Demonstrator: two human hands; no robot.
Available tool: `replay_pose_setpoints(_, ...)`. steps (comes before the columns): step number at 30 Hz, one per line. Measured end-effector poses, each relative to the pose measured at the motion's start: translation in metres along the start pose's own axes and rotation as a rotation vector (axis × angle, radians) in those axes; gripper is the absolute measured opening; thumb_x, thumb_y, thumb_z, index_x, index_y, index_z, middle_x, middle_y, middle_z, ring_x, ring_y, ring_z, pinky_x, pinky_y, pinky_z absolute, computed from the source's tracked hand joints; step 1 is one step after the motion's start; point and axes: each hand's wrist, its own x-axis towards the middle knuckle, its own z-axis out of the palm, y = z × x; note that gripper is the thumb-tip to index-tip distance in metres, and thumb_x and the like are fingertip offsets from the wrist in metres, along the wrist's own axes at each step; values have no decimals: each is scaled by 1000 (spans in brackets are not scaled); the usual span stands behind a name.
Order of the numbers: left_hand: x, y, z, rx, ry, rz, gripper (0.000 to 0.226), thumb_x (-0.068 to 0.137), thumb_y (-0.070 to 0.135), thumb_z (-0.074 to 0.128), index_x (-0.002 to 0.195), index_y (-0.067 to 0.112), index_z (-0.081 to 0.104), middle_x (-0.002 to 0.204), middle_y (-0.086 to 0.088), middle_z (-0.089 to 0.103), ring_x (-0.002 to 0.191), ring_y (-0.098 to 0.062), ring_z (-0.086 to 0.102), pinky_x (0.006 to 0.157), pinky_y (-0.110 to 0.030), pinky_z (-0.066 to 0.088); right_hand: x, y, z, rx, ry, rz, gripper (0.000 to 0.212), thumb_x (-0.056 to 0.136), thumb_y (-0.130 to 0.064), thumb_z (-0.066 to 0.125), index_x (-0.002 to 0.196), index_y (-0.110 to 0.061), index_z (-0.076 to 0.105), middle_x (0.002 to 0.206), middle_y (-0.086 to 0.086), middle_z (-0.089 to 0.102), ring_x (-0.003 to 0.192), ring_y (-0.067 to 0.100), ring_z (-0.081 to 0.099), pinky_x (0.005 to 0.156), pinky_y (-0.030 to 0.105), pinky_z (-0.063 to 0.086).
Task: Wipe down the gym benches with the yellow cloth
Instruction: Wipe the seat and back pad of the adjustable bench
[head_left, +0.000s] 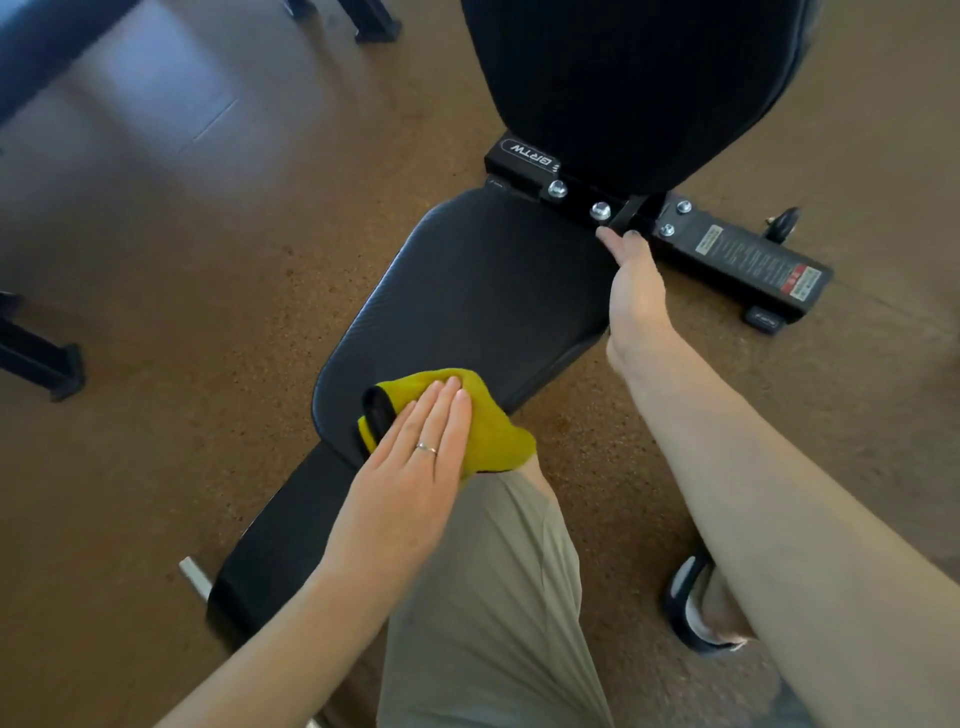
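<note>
wiping the near end of the seat pad, cloth close to slipping off the edge

my left hand (410, 457) presses the yellow cloth (483, 421) with flat, straight fingers on the seat pad (467, 291), low centre of frame; nothing grips it, so a hard stroke could drop it on the floor. my right hand (631, 283) rests by the hinge bracket (631, 210) under the backrest (634, 88), fingers seemingly loose, where i judge they could get pinched.
</note>
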Motion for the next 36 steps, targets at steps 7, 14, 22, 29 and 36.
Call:
replay_pose_setpoints(7, 83, 37, 11, 48, 20, -10, 60, 98, 3, 64, 148, -13, 36, 152, -32, 41, 143, -41, 42, 118, -49, 37, 5, 4, -12, 198, -53, 70, 49, 102, -53, 33, 134, -33, 64, 155, -4, 46, 141, 17, 41, 122, 43, 25)
replay_pose_setpoints(14, 181, 82, 16, -25, 52, -5, 65, 102, 12, 55, 154, -10, 24, 158, -32, 30, 149, -41, 31, 123, -47, 23, 21, 15, -50, 358, -170, 138, 51, 107, -46, 31, 126, -20, 71, 127, -1, 69, 125, 20, 61, 113, 47, 43)
replay_pose_setpoints(22, 104, 49, -10, 64, -111, 131, 70, 103, 5, 43, 157, -8, 0, 166, -28, 2, 155, -40, 8, 121, -43, 0, -2, 13, -31, 330, -147, 157, 30, 104, -35, 50, 126, -26, 67, 115, -3, 73, 110, 21, 68, 102, 43, 53)
replay_pose_setpoints(29, 132, 56, 8, 36, 6, 8, 62, 96, 7, 63, 148, -12, 36, 153, -33, 39, 144, -44, 40, 119, -47, 30, 3, 23, -35, 376, -180, 217, 49, 105, -54, 34, 142, -32, 57, 143, -3, 60, 132, 21, 55, 117, 48, 39)
replay_pose_setpoints(36, 218, 98, 16, 18, -15, -45, 52, 103, 12, 40, 150, -8, 29, 158, -33, 28, 152, -42, 24, 125, -48, 22, 10, 23, -50, 481, -208, 206, 50, 100, -64, 35, 141, -42, 55, 140, -1, 62, 128, 21, 58, 112, 51, 41)
